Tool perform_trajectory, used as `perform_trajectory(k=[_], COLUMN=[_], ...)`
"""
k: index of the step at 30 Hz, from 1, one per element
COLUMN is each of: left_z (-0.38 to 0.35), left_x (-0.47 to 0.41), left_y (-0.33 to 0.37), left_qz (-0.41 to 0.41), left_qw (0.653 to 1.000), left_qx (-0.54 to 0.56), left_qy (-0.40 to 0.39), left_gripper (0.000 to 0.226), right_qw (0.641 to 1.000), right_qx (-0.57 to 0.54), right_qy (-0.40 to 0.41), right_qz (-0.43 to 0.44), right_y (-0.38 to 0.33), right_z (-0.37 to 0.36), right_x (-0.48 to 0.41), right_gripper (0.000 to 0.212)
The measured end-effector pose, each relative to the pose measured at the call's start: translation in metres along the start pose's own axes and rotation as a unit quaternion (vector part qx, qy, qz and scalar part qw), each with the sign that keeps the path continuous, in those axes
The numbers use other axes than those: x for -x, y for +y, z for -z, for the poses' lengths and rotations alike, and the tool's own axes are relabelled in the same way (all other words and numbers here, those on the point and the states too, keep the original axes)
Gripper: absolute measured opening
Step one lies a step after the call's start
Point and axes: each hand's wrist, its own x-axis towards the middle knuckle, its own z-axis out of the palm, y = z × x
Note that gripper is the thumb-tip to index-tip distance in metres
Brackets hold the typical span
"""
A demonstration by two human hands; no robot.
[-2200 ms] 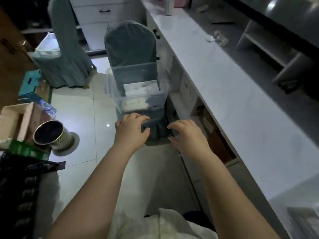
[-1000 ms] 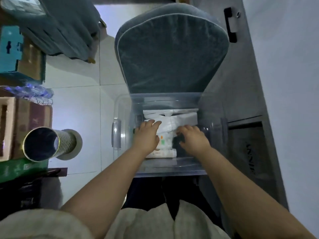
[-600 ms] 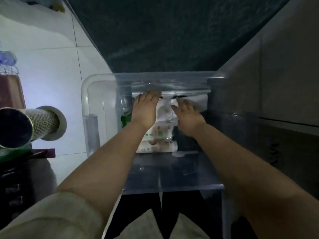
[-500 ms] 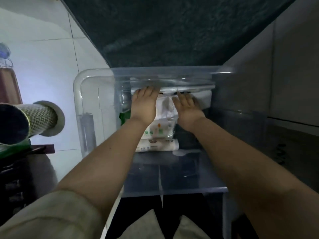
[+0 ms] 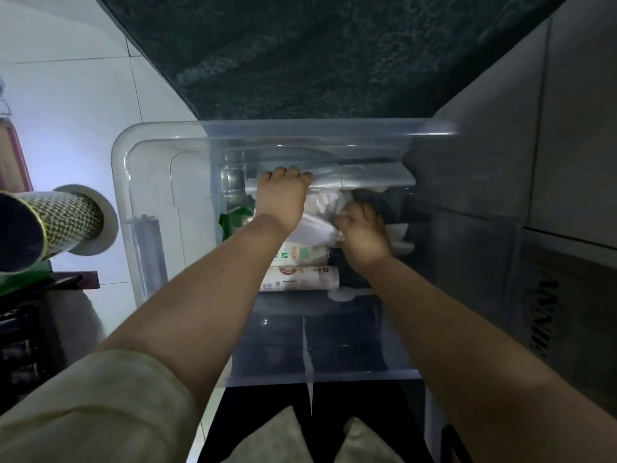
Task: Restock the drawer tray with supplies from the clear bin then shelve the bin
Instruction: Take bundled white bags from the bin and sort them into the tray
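Clear plastic bin [image 5: 150, 142] sits directly below the camera, its far rim just in front of a teal fabric chair back [image 5: 334, 55], grey cabinet front [image 5: 567, 128] close on its right, white tiled floor [image 5: 66, 111] on its left. Both arms reach down into the bin. Left hand [image 5: 282, 195] is at the far wall, fingers curled over the left end of a long clear-wrapped pack [image 5: 367, 180] lying across that side. Right hand [image 5: 364, 235] is just beside it, nearer the camera, fingers bunched and pinching crumpled white plastic wrap [image 5: 325, 203]. Under the forearms lie a white tissue pack [image 5: 300, 253] with green labels and a white roll pack [image 5: 300, 279] touching it on the near side; a green packet [image 5: 233, 222] pokes out left of the left wrist. The arms cover much of the contents, so what lies beneath them cannot be told. Mesh metal cylinder [image 5: 56, 222] lies tipped toward the camera at the left, apart from the bin. Dark bag with pale lettering [image 5: 544, 315] stands at the right, under the cabinet. Cream sleeve [image 5: 83, 412] fills the lower left.
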Motion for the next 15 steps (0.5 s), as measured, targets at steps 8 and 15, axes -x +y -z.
perform_trajectory(k=[8,15], left_z=[0.074,0.17], left_x=[0.08,0.166], left_y=[0.018,0.041], left_qz=[-0.004,-0.004], left_qw=[0.998,0.981], left_qx=[0.04,0.084], left_qy=[0.042,0.176], left_gripper=[0.04,0.033], right_qw=[0.995,0.963], right_qx=[-0.03,-0.017], right_qy=[0.014,0.233], right_qz=[0.098,0.132], right_y=[-0.012,-0.025], right_z=[0.067,0.154], right_x=[0.077,0.145], right_gripper=[0.047,0.03])
